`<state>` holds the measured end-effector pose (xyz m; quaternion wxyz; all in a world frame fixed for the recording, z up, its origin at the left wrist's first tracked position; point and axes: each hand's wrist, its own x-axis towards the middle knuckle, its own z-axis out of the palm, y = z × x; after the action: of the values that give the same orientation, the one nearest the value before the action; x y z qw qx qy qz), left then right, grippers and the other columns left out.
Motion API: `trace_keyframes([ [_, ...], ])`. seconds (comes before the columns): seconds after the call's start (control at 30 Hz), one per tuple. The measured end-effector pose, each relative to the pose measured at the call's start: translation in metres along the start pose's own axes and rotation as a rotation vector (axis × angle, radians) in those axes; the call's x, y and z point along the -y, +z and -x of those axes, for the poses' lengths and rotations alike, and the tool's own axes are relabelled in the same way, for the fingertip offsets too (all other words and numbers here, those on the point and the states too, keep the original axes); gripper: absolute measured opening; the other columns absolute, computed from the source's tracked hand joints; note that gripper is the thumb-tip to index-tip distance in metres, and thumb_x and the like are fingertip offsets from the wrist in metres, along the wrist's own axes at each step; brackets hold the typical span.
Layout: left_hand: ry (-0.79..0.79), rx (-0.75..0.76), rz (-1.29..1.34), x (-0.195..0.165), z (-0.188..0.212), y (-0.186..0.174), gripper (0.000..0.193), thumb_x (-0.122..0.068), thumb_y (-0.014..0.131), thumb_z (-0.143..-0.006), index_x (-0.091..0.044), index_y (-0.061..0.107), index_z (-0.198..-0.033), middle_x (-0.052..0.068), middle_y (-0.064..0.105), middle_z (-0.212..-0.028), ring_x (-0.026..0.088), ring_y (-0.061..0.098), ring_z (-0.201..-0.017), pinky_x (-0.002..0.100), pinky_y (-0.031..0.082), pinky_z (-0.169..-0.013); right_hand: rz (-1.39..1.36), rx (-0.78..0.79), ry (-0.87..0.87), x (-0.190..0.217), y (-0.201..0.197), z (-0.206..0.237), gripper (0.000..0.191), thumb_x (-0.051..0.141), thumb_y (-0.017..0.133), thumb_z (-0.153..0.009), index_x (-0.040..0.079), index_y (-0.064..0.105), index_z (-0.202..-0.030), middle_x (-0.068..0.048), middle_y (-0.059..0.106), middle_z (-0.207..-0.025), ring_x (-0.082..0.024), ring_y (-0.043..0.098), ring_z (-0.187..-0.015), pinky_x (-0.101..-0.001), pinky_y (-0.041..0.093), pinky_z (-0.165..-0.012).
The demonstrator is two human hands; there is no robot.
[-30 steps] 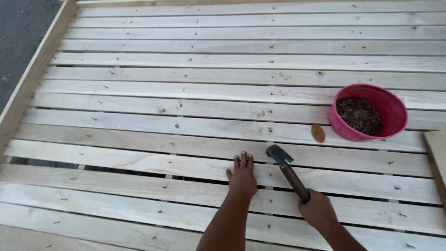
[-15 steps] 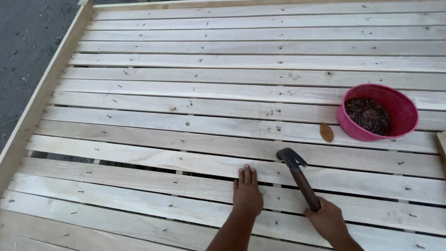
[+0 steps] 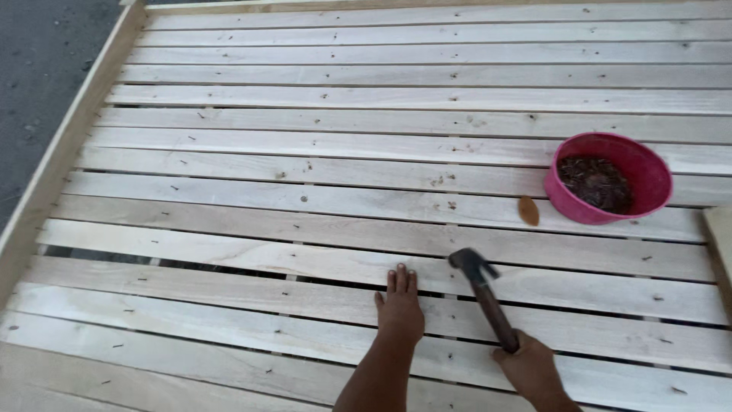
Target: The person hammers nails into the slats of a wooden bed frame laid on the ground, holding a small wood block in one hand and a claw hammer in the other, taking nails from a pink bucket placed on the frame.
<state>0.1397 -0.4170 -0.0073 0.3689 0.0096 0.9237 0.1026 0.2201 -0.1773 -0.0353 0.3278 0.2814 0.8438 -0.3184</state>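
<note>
The right hand (image 3: 531, 368) is closed around the handle of a hammer (image 3: 485, 299), whose dark head points toward eleven o'clock, over a pale slat. At nine o'clock from it, the left hand (image 3: 399, 309) lies flat and open, fingers together, pressing on a slat of the wooden platform (image 3: 320, 198). At one o'clock from the hammer head sits a pink bowl (image 3: 610, 178) holding dark small pieces, a small brown leaf (image 3: 528, 211) just beside it at its eight o'clock. Grey ground (image 3: 38, 91) runs along the platform's left edge.
</note>
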Motion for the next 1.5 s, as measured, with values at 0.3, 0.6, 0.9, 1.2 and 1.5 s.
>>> trace_keyframes([
  [0.3, -0.025, -0.03, 0.015, 0.0, -0.004, 0.003, 0.08, -0.009, 0.045, -0.101, -0.017, -0.001, -0.166, 0.002, -0.013, -0.175, 0.026, -0.007, -0.161, 0.058, 0.016, -0.126, -0.263, -0.152, -0.283, -0.027, 0.0, 0.002, 0.05, 0.027, 0.082, -0.079, 0.006, 0.065, -0.121, -0.01, 0.071, -0.091, -0.023, 0.071, -0.085, -0.0391, 0.057, -0.075],
  [0.6, -0.014, -0.037, 0.034, -0.001, -0.005, 0.005, 0.078, -0.01, 0.043, -0.101, -0.018, 0.001, -0.166, 0.003, -0.013, -0.175, 0.026, -0.006, -0.161, 0.059, 0.016, -0.126, -0.178, -0.088, -0.135, -0.021, -0.01, 0.001, 0.041, 0.032, 0.083, -0.085, 0.004, 0.072, -0.113, -0.017, 0.071, -0.078, -0.025, 0.069, -0.071, -0.0415, 0.057, -0.073],
  [0.9, -0.014, -0.055, 0.057, -0.001, -0.011, 0.006, 0.077, -0.011, 0.044, -0.101, -0.018, 0.004, -0.166, 0.002, -0.01, -0.175, 0.026, -0.005, -0.161, 0.06, 0.016, -0.126, 0.047, 0.022, 0.001, -0.007, -0.015, -0.001, 0.04, 0.025, 0.077, -0.086, 0.008, 0.074, -0.121, -0.013, 0.075, -0.086, -0.023, 0.072, -0.075, -0.0376, 0.058, -0.073],
  [1.2, -0.009, -0.073, 0.058, -0.003, -0.008, 0.006, 0.078, -0.011, 0.047, -0.1, -0.018, 0.005, -0.166, 0.002, -0.008, -0.175, 0.026, -0.004, -0.161, 0.06, 0.018, -0.125, -0.127, -0.124, -0.162, -0.004, -0.005, 0.014, 0.046, 0.025, 0.076, -0.081, 0.008, 0.071, -0.123, -0.018, 0.077, -0.089, -0.03, 0.075, -0.08, -0.0423, 0.059, -0.078],
  [1.5, -0.059, -0.153, 0.12, -0.006, 0.023, 0.022, 0.08, -0.015, 0.054, -0.1, 0.0, 0.009, -0.164, 0.023, -0.002, -0.172, 0.042, 0.004, -0.158, 0.052, 0.022, -0.127, 0.09, -0.054, -0.068, -0.017, 0.008, -0.003, 0.037, 0.023, 0.072, -0.083, 0.01, 0.076, -0.117, -0.017, 0.08, -0.082, -0.031, 0.078, -0.076, -0.0425, 0.061, -0.076],
])
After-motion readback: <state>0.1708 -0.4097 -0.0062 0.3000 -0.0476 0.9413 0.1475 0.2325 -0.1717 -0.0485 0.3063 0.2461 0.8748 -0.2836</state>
